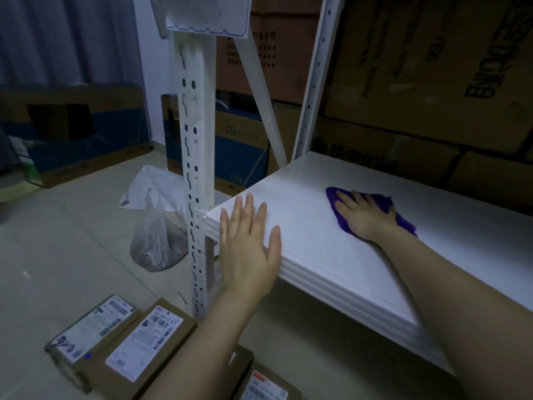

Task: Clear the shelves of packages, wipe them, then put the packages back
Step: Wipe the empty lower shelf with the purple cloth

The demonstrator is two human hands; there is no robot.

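Closest to me, the flat brown cardboard packages with white shipping labels [115, 342] lie side by side on the pale tiled floor [57, 241], just below the front of the rack. I judge they are down there so the board is free for wiping, yet near enough to lift straight back.

My left hand [248, 241] lies flat over the front left corner of the white shelf board [317, 269]. Its fingers are straight and spread and grip nothing. It is there, I think, to brace me and keep the rack from rocking while I lean in.

Further onto the board, my right hand [360, 215] presses down on the purple wiping cloth [382, 201]. The palm and straight fingers are spread over the cloth, not curled round it, which keeps more of it against the surface. The cloth sits towards the middle of the board, so the wiping step looks to be under way (the putting-back is not begun).

Beside the corner stands the white perforated metal upright [196, 168]. Near its foot, a clear plastic bag of brownish stuff [157, 243] rests on the floor. Behind the rack, large brown cardboard cartons [432, 67] are stacked close to its back edge.
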